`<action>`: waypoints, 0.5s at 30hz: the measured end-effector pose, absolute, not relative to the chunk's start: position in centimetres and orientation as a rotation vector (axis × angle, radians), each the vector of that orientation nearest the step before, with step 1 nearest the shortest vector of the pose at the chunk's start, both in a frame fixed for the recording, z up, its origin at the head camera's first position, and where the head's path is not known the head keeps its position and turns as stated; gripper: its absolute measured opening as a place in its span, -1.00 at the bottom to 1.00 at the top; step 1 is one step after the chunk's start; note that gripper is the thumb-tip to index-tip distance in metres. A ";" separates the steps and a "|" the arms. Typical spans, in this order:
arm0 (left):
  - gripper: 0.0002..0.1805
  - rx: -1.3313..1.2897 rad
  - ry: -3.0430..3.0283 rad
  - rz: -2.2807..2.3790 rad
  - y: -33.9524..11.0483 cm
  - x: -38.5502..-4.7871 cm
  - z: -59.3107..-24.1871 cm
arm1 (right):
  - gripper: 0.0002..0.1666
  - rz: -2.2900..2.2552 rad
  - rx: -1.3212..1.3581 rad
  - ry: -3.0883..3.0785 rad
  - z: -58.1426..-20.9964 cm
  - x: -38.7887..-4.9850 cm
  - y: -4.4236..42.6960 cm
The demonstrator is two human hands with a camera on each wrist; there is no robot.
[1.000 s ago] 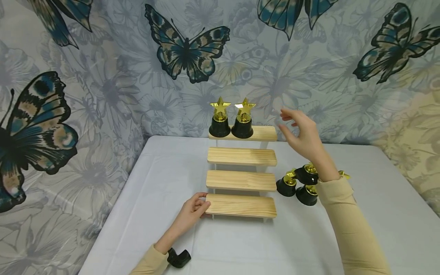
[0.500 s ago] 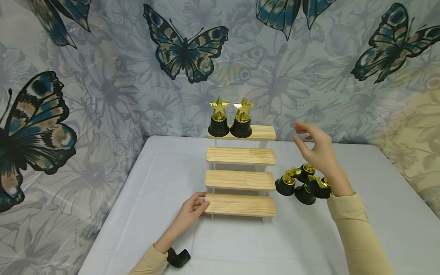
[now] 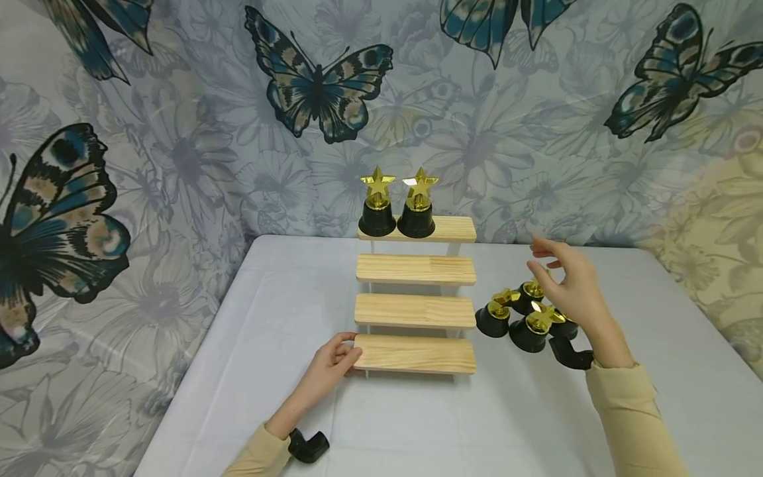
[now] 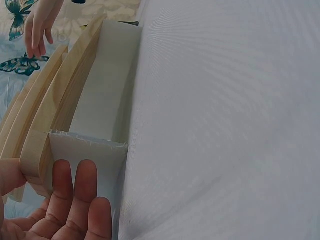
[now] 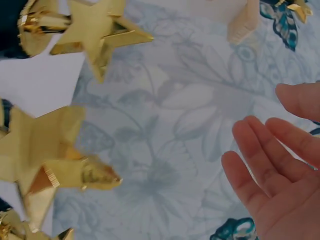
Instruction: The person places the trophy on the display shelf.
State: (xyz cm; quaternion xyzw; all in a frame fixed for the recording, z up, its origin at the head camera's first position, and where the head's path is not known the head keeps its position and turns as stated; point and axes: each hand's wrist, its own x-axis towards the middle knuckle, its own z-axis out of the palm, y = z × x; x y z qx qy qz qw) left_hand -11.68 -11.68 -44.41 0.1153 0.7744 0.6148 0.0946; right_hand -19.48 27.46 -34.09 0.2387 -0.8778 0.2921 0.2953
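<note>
A four-step riser, wooden boards on white supports, stands mid-table; its lowest board (image 3: pixel 417 355) is held at the left end by my left hand (image 3: pixel 328 363). In the left wrist view, the thumb lies on the board's edge and the fingers (image 4: pixel 86 175) reach beneath it, near the white support (image 4: pixel 90 145). Two star trophies (image 3: pixel 377 209) with black bases stand upright on the top board's left part. My right hand (image 3: pixel 573 283) hovers with loosely bent fingers above several gold star trophies (image 3: pixel 529 332) right of the riser. Nothing is in it; the right wrist view shows gold stars (image 5: pixel 97 32) beside it.
White cloth (image 3: pixel 268 285) covers the table. Behind it hangs a butterfly-patterned backdrop (image 3: pixel 477 146). A black device is worn at the left wrist (image 3: pixel 308 448) and another at the right wrist (image 3: pixel 571 355).
My right hand has moved right and down, from beside the top board to above the loose trophies, uncovering more of them. The left hand keeps its hold on the lowest board.
</note>
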 end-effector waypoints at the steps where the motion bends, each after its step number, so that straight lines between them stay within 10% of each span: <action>1: -0.62 0.340 2.297 1.822 -11.7 -11.7 -44.4 | -0.46 0.775 0.629 -2.339 -34.3 -19.3 27.6; 15: -0.61 0.347 2.295 1.818 -11.7 -11.7 -44.3 | -0.49 0.768 0.569 -2.388 -37.4 -17.3 29.4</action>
